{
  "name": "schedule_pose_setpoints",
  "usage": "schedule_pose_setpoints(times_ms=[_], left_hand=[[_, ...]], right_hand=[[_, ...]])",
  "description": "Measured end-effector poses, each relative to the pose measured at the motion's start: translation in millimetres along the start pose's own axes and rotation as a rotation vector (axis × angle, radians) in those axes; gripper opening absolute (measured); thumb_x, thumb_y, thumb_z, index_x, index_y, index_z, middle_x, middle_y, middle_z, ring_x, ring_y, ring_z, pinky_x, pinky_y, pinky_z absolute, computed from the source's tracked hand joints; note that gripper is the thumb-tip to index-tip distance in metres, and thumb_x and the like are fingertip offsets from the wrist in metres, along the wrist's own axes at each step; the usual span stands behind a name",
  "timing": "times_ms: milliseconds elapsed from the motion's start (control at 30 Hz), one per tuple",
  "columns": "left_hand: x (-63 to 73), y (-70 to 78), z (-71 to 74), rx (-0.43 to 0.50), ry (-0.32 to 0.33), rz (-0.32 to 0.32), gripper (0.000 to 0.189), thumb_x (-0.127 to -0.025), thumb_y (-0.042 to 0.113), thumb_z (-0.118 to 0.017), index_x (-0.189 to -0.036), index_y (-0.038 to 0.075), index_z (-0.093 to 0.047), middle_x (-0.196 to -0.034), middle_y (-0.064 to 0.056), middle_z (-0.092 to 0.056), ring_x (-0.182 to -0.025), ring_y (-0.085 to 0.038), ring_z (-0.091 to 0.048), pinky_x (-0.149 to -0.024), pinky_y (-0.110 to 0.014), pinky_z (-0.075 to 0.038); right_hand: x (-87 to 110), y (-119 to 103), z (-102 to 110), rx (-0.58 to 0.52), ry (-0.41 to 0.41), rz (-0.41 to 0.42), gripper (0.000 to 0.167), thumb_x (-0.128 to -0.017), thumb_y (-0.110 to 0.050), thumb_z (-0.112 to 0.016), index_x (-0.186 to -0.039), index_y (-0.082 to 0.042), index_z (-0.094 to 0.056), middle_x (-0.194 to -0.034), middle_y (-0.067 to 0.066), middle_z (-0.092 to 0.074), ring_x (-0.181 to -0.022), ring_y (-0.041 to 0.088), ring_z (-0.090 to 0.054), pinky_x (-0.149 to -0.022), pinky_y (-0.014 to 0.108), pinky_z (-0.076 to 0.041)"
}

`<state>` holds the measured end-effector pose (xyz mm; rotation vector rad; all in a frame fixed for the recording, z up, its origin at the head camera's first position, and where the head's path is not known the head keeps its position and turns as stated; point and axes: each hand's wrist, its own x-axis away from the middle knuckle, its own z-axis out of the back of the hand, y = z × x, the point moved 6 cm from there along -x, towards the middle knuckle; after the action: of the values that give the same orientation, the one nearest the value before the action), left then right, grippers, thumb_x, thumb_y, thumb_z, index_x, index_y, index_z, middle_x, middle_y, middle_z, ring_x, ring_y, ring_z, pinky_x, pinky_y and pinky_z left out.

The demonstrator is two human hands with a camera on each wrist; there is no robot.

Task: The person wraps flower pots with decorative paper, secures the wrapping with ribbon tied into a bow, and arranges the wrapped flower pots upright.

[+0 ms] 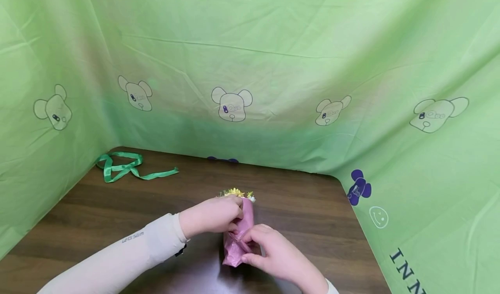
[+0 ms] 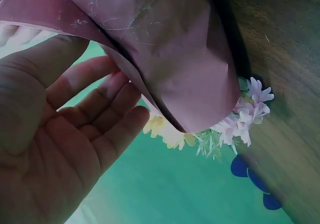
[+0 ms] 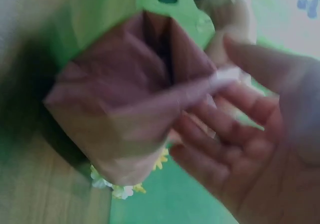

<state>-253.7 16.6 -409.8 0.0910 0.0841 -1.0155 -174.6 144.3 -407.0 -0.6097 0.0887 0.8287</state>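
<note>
A small bouquet of yellow, white and pale pink flowers [image 1: 235, 192] lies on the table, wrapped in pink paper [image 1: 247, 213]. From the left, my left hand [image 1: 212, 214] holds the wrap near the flower end, fingers curled at its edge. My right hand [image 1: 279, 252] pinches a fold of the paper at the lower end between thumb and fingers. The left wrist view shows the loose paper flap running over the left hand [image 2: 70, 134], with blossoms [image 2: 245, 114] peeking past the rim. The right wrist view is blurred; there the folded paper [image 3: 115, 94] stands partly open at its lower end.
A loosely looped green ribbon [image 1: 160, 175] lies at the back left of the dark wooden table [image 1: 304, 203]. Green cloth [image 1: 273, 68] printed with bear heads hangs around the back and both sides.
</note>
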Motion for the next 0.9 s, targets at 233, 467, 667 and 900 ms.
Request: schedule_pose_setpoints(times_ms=[233,467,667,900], left_hand=[[-1.0,5.3,1.3,-0.014,-0.001,-0.050,0.020,-0.080,0.024,-0.086,-0.092,0.023,-0.070,-0.088,0.009,-0.060,-0.085,-0.009,-0.058,-0.077,-0.023,-0.050],[0.1,12.5,3.2,-0.051,0.048,-0.107,0.013,-0.082,0.016,-0.083,-0.081,0.024,-0.074,-0.089,0.007,-0.057,-0.079,-0.006,-0.052,-0.069,-0.017,-0.046],[0.1,15.0,3.7,-0.044,0.054,-0.092,0.018,-0.084,0.009,-0.078,-0.077,0.023,-0.070,-0.085,0.007,-0.055,-0.075,-0.008,-0.049,-0.068,-0.016,-0.042],[1.9,13.7,-1.4,-0.030,0.055,-0.052,0.017,-0.083,0.008,-0.077,-0.080,0.024,-0.072,-0.085,0.008,-0.057,-0.078,-0.009,-0.053,-0.071,-0.017,-0.044]], right_hand=[[9.8,-16.7,2.6,0.273,0.205,0.078,0.031,-0.075,-0.019,-0.089,-0.098,-0.022,-0.068,-0.094,-0.016,-0.057,-0.088,0.002,-0.051,-0.080,0.015,-0.043],[10.8,-22.2,-2.6,0.304,0.285,0.183,0.018,-0.081,-0.015,-0.082,-0.091,-0.022,-0.068,-0.092,-0.014,-0.061,-0.086,0.004,-0.056,-0.079,0.018,-0.047],[8.7,-40.3,-18.8,0.614,0.271,0.416,0.009,-0.085,-0.011,-0.059,-0.078,-0.017,-0.061,-0.080,-0.006,-0.053,-0.073,0.014,-0.051,-0.072,0.025,-0.046],[6.7,-50.7,-32.7,0.806,0.117,0.486,0.013,-0.086,-0.016,-0.061,-0.074,-0.021,-0.060,-0.076,-0.009,-0.050,-0.071,0.012,-0.046,-0.069,0.023,-0.041]])
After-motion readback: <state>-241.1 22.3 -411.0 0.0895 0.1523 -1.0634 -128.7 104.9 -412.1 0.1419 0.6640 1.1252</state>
